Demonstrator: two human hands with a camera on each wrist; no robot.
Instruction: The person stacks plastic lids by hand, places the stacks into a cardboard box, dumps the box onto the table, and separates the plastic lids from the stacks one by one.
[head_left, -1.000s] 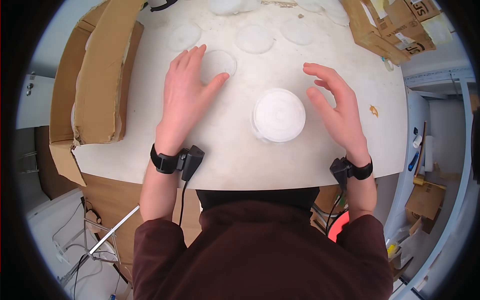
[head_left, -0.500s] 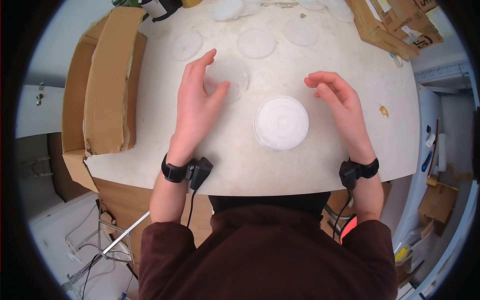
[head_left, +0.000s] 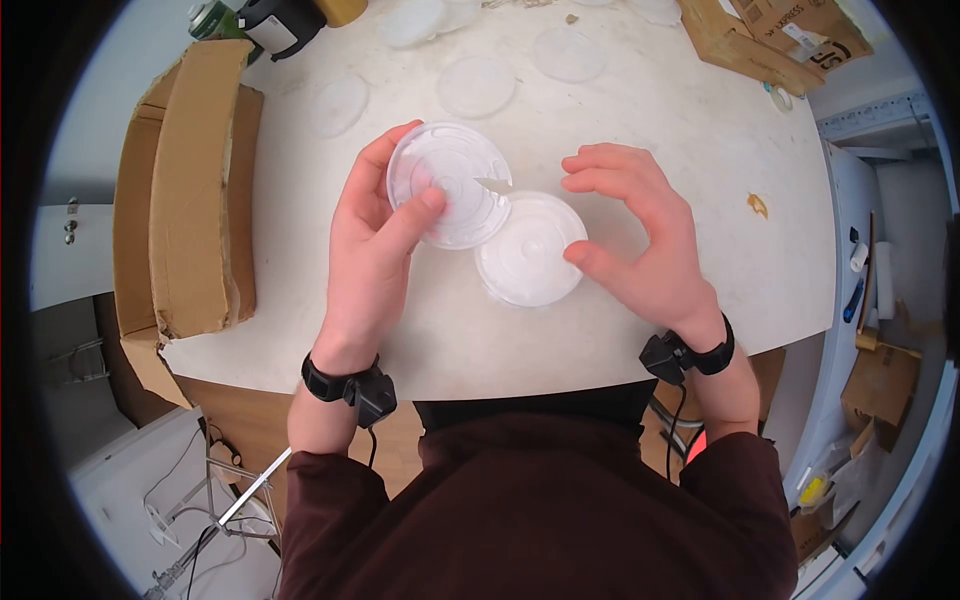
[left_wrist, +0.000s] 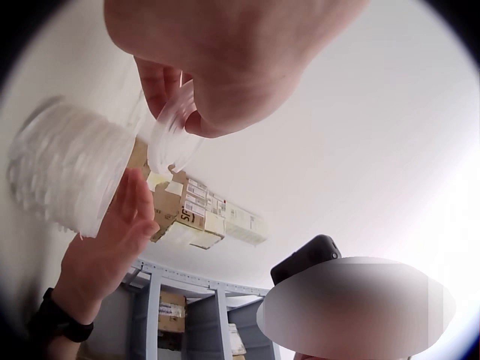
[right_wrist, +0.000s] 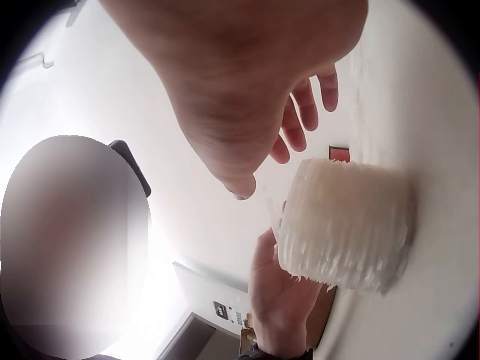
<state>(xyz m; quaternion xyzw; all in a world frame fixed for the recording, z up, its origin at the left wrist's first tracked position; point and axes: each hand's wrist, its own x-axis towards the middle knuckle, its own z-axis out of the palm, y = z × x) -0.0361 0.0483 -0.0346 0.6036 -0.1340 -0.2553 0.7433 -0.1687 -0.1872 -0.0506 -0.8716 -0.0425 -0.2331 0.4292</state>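
Observation:
The left hand (head_left: 370, 240) pinches a clear round plastic lid (head_left: 455, 185) between thumb and fingers; the lid has a jagged notch at its right edge. Just right of it and partly under its edge is the top of a stack of lids (head_left: 532, 250). Seen from the side, the stack (left_wrist: 71, 165) is tall, with many ridged layers, also in the right wrist view (right_wrist: 345, 225). The right hand (head_left: 645, 245) is at the stack's right, fingers spread and slightly bent, holding nothing; its thumb tip is at the stack's rim in the head view.
Loose clear lids (head_left: 476, 87) lie flat across the far part of the table (head_left: 700, 330). A long open cardboard box (head_left: 200, 200) stands at the left, cartons (head_left: 770, 40) at the far right. A black container (head_left: 280, 28) and a green can (head_left: 212, 20) stand at the far left.
The left hand has lifted a lid from the table and brought it right, beside the stack's top. The right hand has moved left to the stack, its fingers spreading.

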